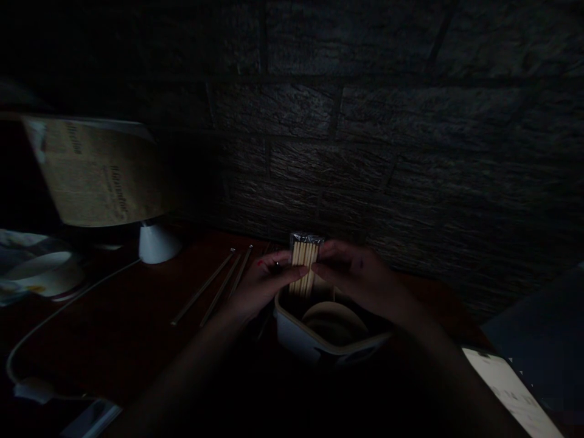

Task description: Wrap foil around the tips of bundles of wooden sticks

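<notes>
A pack of pale wooden sticks [303,252] in clear plastic wrap stands upright between my hands. My left hand [274,274] grips its left side, thumb across the front. On the right side, my right hand [349,267] holds it the same way, fingers behind and thumb in front. The pack's lower end reaches over the far left rim of a light-coloured bin [296,331]. Inside the bin lies a round, pale object [335,316] whose kind is too dark to tell. Several thin metallic sticks [203,287] rest on the table left of my left hand.
A lamp with a newsprint shade [100,173] and white base [157,243] stands at left on the dark reddish table [137,322]. Its white cable [68,304] runs forward past a white bowl [45,274]. A lit screen [508,389] lies at right. A stone-block wall [365,152] rises behind.
</notes>
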`<state>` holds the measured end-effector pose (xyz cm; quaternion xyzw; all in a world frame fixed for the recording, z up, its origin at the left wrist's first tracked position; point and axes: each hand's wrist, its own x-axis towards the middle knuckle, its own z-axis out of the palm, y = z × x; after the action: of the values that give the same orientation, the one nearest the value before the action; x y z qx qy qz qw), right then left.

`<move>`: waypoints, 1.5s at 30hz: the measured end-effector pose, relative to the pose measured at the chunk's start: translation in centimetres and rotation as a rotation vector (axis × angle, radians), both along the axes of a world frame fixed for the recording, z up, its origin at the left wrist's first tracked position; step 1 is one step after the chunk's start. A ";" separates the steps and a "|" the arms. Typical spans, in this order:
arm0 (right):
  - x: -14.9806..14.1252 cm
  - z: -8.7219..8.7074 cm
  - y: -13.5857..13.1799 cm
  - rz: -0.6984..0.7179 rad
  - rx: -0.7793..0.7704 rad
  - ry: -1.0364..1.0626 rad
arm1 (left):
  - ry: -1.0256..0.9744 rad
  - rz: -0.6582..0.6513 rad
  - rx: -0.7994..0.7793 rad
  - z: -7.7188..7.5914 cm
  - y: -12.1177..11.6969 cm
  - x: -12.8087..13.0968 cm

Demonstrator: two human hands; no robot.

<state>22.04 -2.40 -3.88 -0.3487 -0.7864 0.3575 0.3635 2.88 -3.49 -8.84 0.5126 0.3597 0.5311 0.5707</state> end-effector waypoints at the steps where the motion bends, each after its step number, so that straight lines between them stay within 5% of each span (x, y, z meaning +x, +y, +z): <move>1: 0.0 0.0 0.0 0.001 -0.002 0.000 | 0.001 0.006 0.011 0.0 0.0 0.0; 21: 0.3 -0.1 0.2 -0.029 0.012 0.023 | -0.030 0.101 0.018 0.0 0.2 -0.1; 31: 1.5 1.6 -0.2 -0.149 -0.046 0.041 | -0.343 0.162 0.001 0.6 1.2 -0.7; 45: 3.5 2.9 -0.4 -0.164 -0.025 0.094 | -0.268 0.313 -0.046 -1.4 3.9 -2.0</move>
<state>25.50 -2.84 -1.00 -0.3992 -0.7329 0.3523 0.4236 0.86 0.39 -10.26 0.3621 0.3678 0.6684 0.5356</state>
